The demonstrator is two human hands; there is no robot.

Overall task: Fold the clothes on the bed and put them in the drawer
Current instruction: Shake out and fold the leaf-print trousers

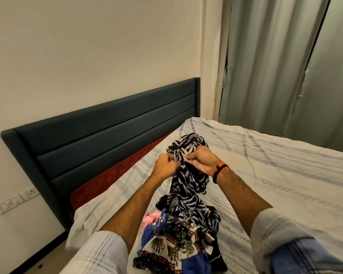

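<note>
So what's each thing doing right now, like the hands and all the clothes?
left hand: grips the leaf-print garment.
right hand: grips it too.
leaf-print garment: lifted, bunched, unfolded, lower end hanging into the pile.
clothes pile: heaped, unfolded, on the bed.
elephant-print cloth: crumpled in the pile.
pink garment: crumpled, partly buried.
bed: covered with a striped sheet.
curtains: drawn shut.

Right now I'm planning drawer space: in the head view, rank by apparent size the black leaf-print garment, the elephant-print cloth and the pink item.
1. black leaf-print garment, largest
2. elephant-print cloth, partly buried and nearer the camera, so unsure
3. pink item, mostly hidden
</note>
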